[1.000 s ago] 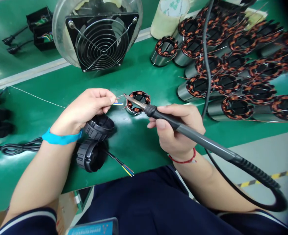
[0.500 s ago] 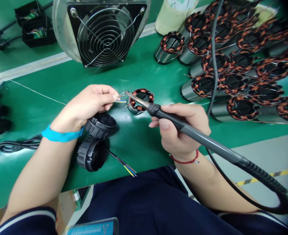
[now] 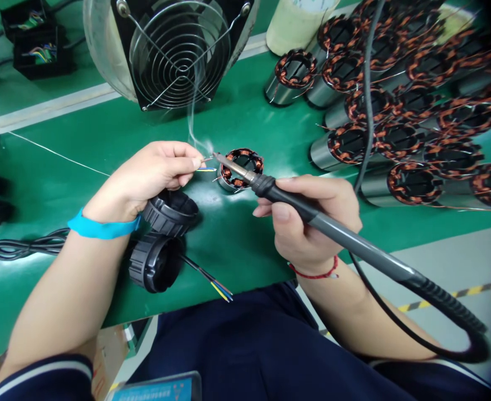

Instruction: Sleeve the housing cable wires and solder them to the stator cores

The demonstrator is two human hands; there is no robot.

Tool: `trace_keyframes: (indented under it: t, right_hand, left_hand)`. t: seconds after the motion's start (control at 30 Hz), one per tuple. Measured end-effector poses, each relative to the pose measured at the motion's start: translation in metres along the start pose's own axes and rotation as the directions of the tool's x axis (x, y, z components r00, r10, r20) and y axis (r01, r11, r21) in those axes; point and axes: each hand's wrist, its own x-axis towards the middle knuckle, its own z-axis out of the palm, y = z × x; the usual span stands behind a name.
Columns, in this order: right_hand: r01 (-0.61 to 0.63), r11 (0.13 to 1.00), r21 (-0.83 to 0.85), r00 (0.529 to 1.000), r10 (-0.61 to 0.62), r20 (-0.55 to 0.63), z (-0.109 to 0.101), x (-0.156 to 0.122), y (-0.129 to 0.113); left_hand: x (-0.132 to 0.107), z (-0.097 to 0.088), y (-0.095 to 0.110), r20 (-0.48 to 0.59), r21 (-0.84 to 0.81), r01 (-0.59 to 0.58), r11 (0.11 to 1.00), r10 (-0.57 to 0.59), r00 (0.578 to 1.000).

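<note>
My right hand (image 3: 312, 220) is wrapped round a soldering iron (image 3: 285, 197), its tip pointing left. My left hand (image 3: 164, 170) pinches thin wires (image 3: 206, 169) between thumb and forefinger; the iron's tip meets a wire end there, and smoke (image 3: 195, 100) rises from the spot. A thin solder strand (image 3: 61, 154) runs from the left toward my left wrist. Just behind the iron stands a copper-wound motor stator (image 3: 231, 181). Below my left hand are two black plastic end caps, an upper one (image 3: 172, 214) and a lower one (image 3: 155, 264) with brown, blue and yellow wires (image 3: 215, 285).
A fan with a wire guard (image 3: 182, 69) stands at the back. Several more stators (image 3: 349, 147) crowd the right side, with a hanging grey cable (image 3: 367, 100) before them. Black boxes with wires (image 3: 40, 58) lie at the upper left, and a coiled black cable (image 3: 28, 245) at the left.
Smoke now rises from the iron's tip toward the fan. The tip has come against the wire end in my left hand; both hands have barely moved. The view has shifted slightly.
</note>
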Motion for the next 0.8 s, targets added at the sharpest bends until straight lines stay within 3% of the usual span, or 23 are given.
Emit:
trace_keyframes:
  t: [0.43, 0.7, 0.8]
  right_hand:
    - [-0.028, 0.999, -0.017, 0.999, 0.028, 0.020, 0.0021, 0.0004, -0.0002]
    - [0.029, 0.998, -0.063, 0.999, -0.031, -0.027, 0.0024, 0.0012, 0.0010]
    - [0.026, 1.000, -0.009, 1.000, -0.026, -0.010, 0.0030, 0.0020, 0.0001]
  left_hand:
    - [0.0021, 0.0005, -0.0013, 0.014, -0.055, 0.004, 0.998, -0.004, 1.000]
    - [0.0020, 0.0005, -0.0006, 0.013, -0.063, 0.014, 0.998, -0.013, 1.000]
    - [0.0018, 0.0003, -0.0008, 0.019, -0.067, 0.003, 0.998, -0.002, 1.000]
